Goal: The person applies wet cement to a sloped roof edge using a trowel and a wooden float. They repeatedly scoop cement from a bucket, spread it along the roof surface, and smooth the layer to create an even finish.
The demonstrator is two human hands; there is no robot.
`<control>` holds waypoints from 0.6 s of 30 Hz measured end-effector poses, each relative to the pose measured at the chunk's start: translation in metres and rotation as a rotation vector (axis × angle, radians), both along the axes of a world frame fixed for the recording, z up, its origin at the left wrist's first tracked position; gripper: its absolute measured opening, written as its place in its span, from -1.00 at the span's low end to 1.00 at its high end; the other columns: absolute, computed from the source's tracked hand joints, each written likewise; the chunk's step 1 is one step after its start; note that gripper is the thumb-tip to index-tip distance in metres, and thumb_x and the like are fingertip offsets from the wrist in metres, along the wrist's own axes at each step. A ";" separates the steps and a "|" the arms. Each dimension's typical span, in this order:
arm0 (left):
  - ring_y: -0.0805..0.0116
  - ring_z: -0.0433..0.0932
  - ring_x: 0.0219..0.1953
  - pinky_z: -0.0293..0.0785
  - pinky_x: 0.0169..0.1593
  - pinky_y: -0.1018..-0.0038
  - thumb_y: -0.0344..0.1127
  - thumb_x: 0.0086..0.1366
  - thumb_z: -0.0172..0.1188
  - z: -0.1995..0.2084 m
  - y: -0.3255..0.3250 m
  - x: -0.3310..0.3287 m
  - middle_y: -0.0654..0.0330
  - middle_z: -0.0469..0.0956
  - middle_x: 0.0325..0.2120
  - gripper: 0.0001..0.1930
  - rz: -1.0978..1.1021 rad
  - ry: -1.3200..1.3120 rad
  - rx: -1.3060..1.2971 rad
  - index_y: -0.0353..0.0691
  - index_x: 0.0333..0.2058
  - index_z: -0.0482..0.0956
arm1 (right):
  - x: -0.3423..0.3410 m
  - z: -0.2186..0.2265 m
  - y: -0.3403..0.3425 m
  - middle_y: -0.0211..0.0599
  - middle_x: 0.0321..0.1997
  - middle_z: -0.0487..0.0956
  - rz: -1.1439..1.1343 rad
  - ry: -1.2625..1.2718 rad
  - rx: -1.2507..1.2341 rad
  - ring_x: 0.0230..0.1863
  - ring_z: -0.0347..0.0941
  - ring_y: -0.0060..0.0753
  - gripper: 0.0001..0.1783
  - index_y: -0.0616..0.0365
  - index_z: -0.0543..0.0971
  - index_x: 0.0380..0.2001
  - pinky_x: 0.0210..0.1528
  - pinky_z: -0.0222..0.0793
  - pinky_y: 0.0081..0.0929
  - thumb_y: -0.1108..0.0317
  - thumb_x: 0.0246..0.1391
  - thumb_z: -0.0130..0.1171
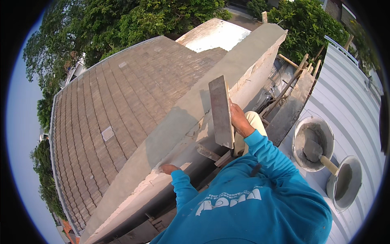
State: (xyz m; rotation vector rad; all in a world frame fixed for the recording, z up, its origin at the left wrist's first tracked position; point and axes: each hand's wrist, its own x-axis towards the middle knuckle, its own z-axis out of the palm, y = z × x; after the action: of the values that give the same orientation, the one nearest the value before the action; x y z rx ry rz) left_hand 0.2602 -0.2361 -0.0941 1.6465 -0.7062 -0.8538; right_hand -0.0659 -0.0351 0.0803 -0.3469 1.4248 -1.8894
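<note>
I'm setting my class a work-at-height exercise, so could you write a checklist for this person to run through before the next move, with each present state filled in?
1. Flat, grey-brown rectangular float in hand: ok, the right hand holds it.
2. Left hand placed: ok, at the edge of the long wall topped with smooth grey mortar.
3. Float's far face clean: cannot tell, turned away.
4. Wooden-handled trowel set down: ok, blade inside the round grey bucket.
5. Right hand free for the trowel: not ok, the float occupies it.
6. Firm footing: cannot tell, feet hidden.
</note>
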 end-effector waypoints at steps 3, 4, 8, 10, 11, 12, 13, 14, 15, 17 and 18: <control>0.13 0.52 0.05 0.43 0.11 0.28 0.06 0.46 -0.19 0.014 0.048 -0.001 -0.04 0.49 0.04 -0.39 -0.225 0.190 0.109 -0.36 0.23 0.27 | 0.008 -0.007 0.052 -0.24 -0.14 0.60 -0.181 -0.337 -0.131 -0.17 0.55 -0.39 -0.53 0.24 0.52 -0.04 -0.17 0.51 -0.36 0.01 0.32 -0.01; 0.14 0.53 0.04 0.44 0.10 0.29 0.06 0.46 -0.19 0.026 0.067 -0.010 -0.04 0.51 0.03 -0.39 -0.364 0.272 0.166 -0.36 0.23 0.28 | 0.011 -0.025 0.063 -0.24 -0.09 0.59 -0.203 -0.428 -0.187 -0.14 0.55 -0.36 -0.55 0.23 0.51 0.00 -0.14 0.52 -0.35 0.04 0.31 0.00; 0.13 0.57 -0.01 0.50 0.01 0.24 0.15 0.44 -0.15 0.114 0.122 -0.082 0.01 0.57 -0.07 -0.33 -1.265 0.538 0.528 -0.36 0.22 0.29 | 0.031 -0.063 0.093 -0.23 -0.02 0.57 -0.254 -0.638 -0.347 -0.09 0.54 -0.33 -0.54 0.21 0.47 0.07 -0.10 0.53 -0.34 0.08 0.31 0.02; 0.12 0.57 -0.03 0.52 -0.03 0.20 0.21 0.42 -0.14 0.131 0.133 -0.110 0.03 0.56 -0.05 -0.31 -1.647 0.597 0.671 -0.31 0.23 0.29 | 0.045 -0.058 0.096 -0.23 0.00 0.57 -0.257 -0.655 -0.393 -0.08 0.54 -0.32 -0.53 0.21 0.46 0.08 -0.10 0.53 -0.33 0.08 0.31 0.02; 0.11 0.57 -0.03 0.52 -0.04 0.18 0.20 0.42 -0.13 0.139 0.142 -0.126 0.03 0.55 -0.05 -0.33 -1.693 0.694 0.711 -0.28 0.23 0.30 | 0.049 -0.057 0.099 -0.22 0.01 0.56 -0.261 -0.649 -0.410 -0.08 0.54 -0.32 -0.53 0.21 0.46 0.09 -0.10 0.53 -0.33 0.08 0.31 0.02; 0.10 0.57 -0.03 0.53 -0.05 0.16 0.18 0.42 -0.12 0.147 0.153 -0.141 0.04 0.55 -0.04 -0.35 -1.741 0.793 0.752 -0.26 0.23 0.30 | 0.051 -0.056 0.103 -0.22 0.01 0.56 -0.268 -0.642 -0.421 -0.07 0.54 -0.31 -0.53 0.21 0.45 0.09 -0.10 0.53 -0.33 0.08 0.31 0.03; 0.09 0.57 -0.04 0.53 -0.06 0.15 0.16 0.43 -0.11 0.151 0.161 -0.151 0.04 0.54 -0.03 -0.37 -1.784 0.892 0.791 -0.24 0.23 0.31 | 0.051 -0.055 0.107 -0.22 0.02 0.56 -0.276 -0.635 -0.437 -0.07 0.54 -0.31 -0.52 0.21 0.45 0.10 -0.09 0.53 -0.32 0.08 0.31 0.03; 0.12 0.51 0.04 0.48 0.03 0.17 0.13 0.43 -0.11 0.149 0.166 -0.155 0.07 0.49 0.04 -0.39 -1.801 1.002 0.796 -0.20 0.25 0.28 | 0.053 -0.054 0.110 -0.22 0.03 0.55 -0.284 -0.626 -0.447 -0.06 0.54 -0.30 -0.52 0.21 0.44 0.11 -0.09 0.53 -0.32 0.08 0.31 0.03; 0.15 0.45 0.12 0.42 0.12 0.20 0.09 0.44 -0.11 0.145 0.170 -0.159 0.11 0.43 0.12 -0.41 -1.814 1.114 0.800 -0.17 0.27 0.26 | 0.054 -0.052 0.114 -0.22 0.03 0.55 -0.296 -0.617 -0.454 -0.06 0.54 -0.30 -0.51 0.21 0.44 0.12 -0.09 0.53 -0.32 0.08 0.31 0.03; 0.18 0.36 0.21 0.35 0.22 0.22 0.02 0.45 -0.08 0.142 0.176 -0.168 0.15 0.35 0.22 -0.44 -1.847 1.188 0.797 -0.14 0.30 0.23 | 0.054 -0.049 0.121 -0.21 0.05 0.55 -0.328 -0.588 -0.458 -0.05 0.53 -0.29 -0.51 0.21 0.43 0.13 -0.09 0.53 -0.31 0.07 0.30 0.03; 0.19 0.34 0.24 0.33 0.24 0.21 -0.01 0.44 -0.06 0.141 0.178 -0.173 0.17 0.33 0.24 -0.45 -1.867 1.148 0.788 -0.13 0.30 0.23 | 0.055 -0.048 0.126 -0.21 0.06 0.54 -0.346 -0.575 -0.456 -0.04 0.53 -0.29 -0.50 0.21 0.42 0.14 -0.09 0.53 -0.31 0.07 0.30 0.03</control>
State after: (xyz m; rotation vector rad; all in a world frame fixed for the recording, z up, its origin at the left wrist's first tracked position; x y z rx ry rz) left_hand 0.0875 -0.0582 0.0470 0.2123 -0.9253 -3.2671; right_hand -0.0114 0.0906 0.0320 0.2440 0.6948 -2.3394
